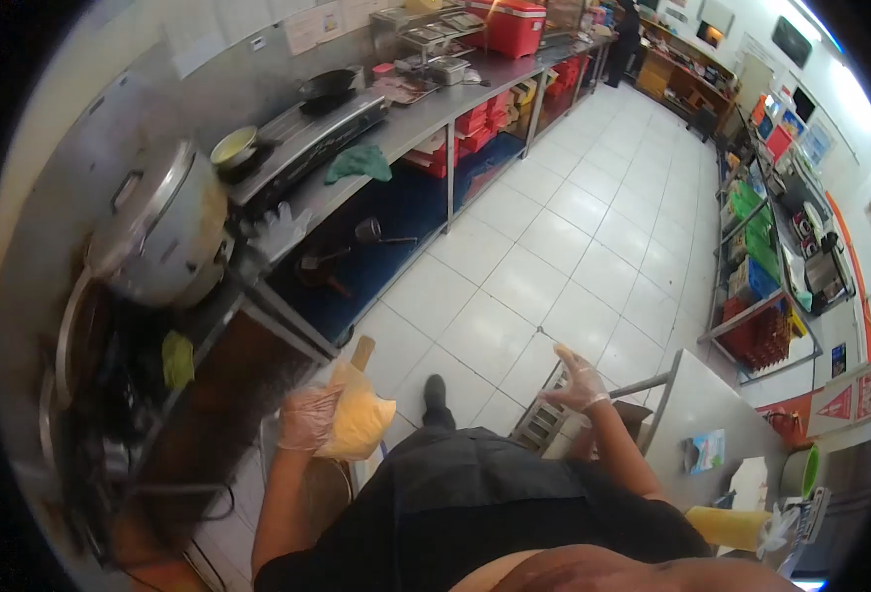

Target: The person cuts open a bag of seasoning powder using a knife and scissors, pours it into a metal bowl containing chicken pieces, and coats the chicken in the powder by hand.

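Wearing a clear plastic glove, my left hand (309, 416) is wrapped round a container of pale yellow food (360, 419), with a flat wooden handle (362, 353) sticking up from it. My right hand (579, 385), also in a clear glove, is held up over the floor on the right, its fingers apart. Nothing shows clearly between those fingers. A grey slatted crate (542, 414) is below and left of my right hand.
A large steel pot (159, 222) stands at left, beside a steel counter (416, 120) with a green cloth (359, 165). A grey table (677, 424) is at lower right. Shelves line the right wall. Far off, a person in dark clothes (624, 44) stands by the counter.
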